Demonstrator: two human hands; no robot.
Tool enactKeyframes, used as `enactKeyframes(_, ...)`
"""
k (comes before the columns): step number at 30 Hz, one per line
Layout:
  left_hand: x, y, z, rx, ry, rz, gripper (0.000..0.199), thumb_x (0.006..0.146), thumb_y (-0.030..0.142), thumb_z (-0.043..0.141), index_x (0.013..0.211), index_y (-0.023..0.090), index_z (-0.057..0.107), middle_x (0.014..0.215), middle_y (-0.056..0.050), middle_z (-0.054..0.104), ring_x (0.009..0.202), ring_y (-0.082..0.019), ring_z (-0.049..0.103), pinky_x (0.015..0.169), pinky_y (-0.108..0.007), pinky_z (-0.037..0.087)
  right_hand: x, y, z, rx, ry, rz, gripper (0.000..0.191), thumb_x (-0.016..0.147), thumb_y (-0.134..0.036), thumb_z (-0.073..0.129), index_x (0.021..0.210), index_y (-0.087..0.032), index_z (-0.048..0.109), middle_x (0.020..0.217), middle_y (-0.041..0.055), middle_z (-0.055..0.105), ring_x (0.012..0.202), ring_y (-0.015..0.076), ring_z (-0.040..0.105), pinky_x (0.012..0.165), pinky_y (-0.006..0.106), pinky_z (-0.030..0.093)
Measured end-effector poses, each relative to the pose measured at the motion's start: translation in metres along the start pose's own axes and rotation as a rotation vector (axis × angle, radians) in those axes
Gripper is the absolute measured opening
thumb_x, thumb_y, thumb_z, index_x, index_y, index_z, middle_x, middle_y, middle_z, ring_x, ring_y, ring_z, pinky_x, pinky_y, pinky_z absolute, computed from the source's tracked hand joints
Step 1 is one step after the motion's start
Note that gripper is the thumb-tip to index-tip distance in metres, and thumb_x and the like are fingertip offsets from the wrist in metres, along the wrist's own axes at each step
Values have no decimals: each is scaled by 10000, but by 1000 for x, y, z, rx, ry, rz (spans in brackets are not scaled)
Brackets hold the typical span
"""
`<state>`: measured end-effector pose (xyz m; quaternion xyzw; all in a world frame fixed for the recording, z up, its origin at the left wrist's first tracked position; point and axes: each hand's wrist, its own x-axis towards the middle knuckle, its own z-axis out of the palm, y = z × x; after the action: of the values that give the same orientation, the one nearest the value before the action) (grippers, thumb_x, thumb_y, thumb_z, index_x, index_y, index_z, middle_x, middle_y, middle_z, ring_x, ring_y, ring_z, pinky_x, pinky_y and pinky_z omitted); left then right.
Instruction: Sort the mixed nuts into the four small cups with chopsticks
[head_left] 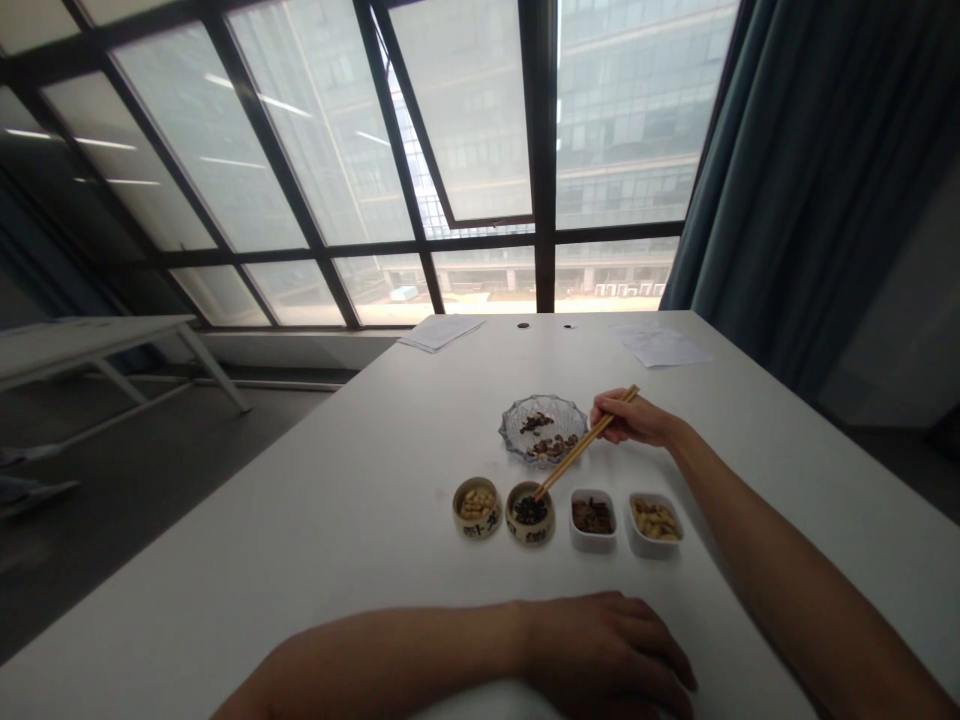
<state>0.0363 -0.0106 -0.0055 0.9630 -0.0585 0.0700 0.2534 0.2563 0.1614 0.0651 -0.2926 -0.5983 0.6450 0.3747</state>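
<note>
- Right hand (628, 418), right of the frame's centre: its fingers are closed around a pair of wooden chopsticks (576, 454), which slant down to the left.
- The chopstick tips reach into a round patterned bowl (531, 536) just below centre, at the dark pieces (531, 511) inside; whether they pinch any cannot be told.
- Left hand (600, 648), bottom of the frame: palm down over the white tabletop (360, 510), fingers loosely bent, nothing seen in them.
- Just left of that bowl, a matching bowl (475, 531) with pale pieces (478, 500).
- To its right, a white dish (593, 544) of brown pieces (592, 516), then another white dish (655, 548) of yellowish pieces (654, 521).
- Behind the patterned bowls, near centre, a clear scalloped glass bowl (511, 438) holding dark and brown bits (551, 446); the right hand is at its right edge.
- Papers (442, 332) lie toward the tabletop's far left corner.
</note>
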Motion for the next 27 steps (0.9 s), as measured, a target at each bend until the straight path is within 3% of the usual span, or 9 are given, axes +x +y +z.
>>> enactKeyframes(5,1,2,-3,-10,-8,-8,418,979,449,486,1250,195,678,1442,-72,622,1389,-206,550,1270,-296,319,4,5,-5,85,68,-56,410,787,-525,835,720,-129,751,590,79,695,420,107,525,380,201,357)
enactKeyframes(10,2,3,-4,15,16,19,443,989,452,473,1246,158,682,1408,-88,639,1368,-219,557,1276,-308,315,16,22,-16,208,369,-224,392,833,-515,806,698,-154,738,599,76,709,465,114,573,432,205,457)
enactKeyframes(16,0,1,-1,26,9,18,448,987,460,488,1269,167,676,1424,-77,632,1372,-217,552,1277,-303,314,25,44,-26,98,548,-215,452,795,-565,850,739,-129,746,666,120,754,510,140,680,443,190,521)
enactKeyframes(21,1,2,-1,21,15,17,438,982,439,492,1255,158,687,1415,-79,635,1365,-222,560,1274,-297,310,28,55,-22,5,545,-248,563,652,-670,892,724,-130,754,620,99,738,479,140,674,444,200,549)
enactKeyframes(27,1,2,-2,-14,-11,-23,430,977,474,489,1241,199,686,1431,-67,632,1372,-214,557,1266,-307,330,31,57,-16,-31,539,-258,580,652,-702,870,720,-139,752,600,95,735,464,155,675,437,223,562)
